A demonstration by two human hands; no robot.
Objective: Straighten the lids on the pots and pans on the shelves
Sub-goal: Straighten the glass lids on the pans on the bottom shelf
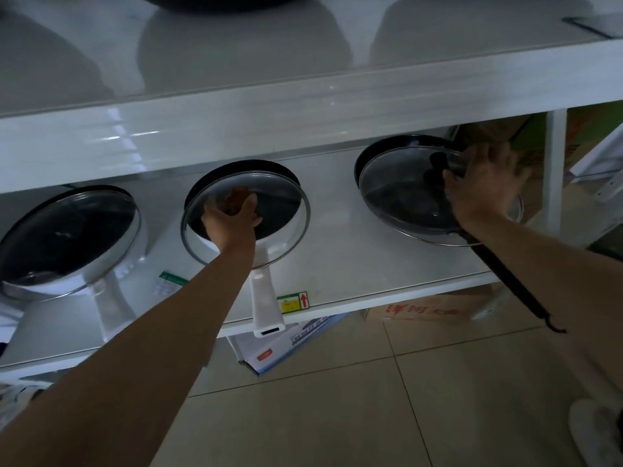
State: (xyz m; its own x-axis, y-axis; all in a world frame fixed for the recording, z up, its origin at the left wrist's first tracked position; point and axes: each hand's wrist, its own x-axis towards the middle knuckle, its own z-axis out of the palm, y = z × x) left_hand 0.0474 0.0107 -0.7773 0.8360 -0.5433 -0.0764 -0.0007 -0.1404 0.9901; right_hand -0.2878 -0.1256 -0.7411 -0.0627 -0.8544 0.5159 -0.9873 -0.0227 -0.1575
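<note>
three pans sit in a row on the lower white shelf [371, 264], across the middle of the frame. each has a glass lid.

the left hand [232, 217] is on the middle lid [246, 217], in the center of the frame. its fingers are closed around the brown knob [237, 197] on top of that lid. the middle lid sits crooked, slid down toward the front, so the dark rim of the white pan [249, 170] shows above it. the pan's white handle [264, 298] sticks out past the shelf edge.

the right hand [485, 187] is on the right lid [411, 197], at the right of the frame. its fingers are spread wide over the far side of the lid, next to the black knob [436, 166]. it is blurry, so you cannot tell if it grips anything. this lid is crooked too, on a dark pan with a long black handle [512, 281].

the left lid [67, 234] at the left edge has no hand on it.

a top shelf [303, 116] runs above. boxes [421, 308] lie on the tiled floor [371, 399] below.
</note>
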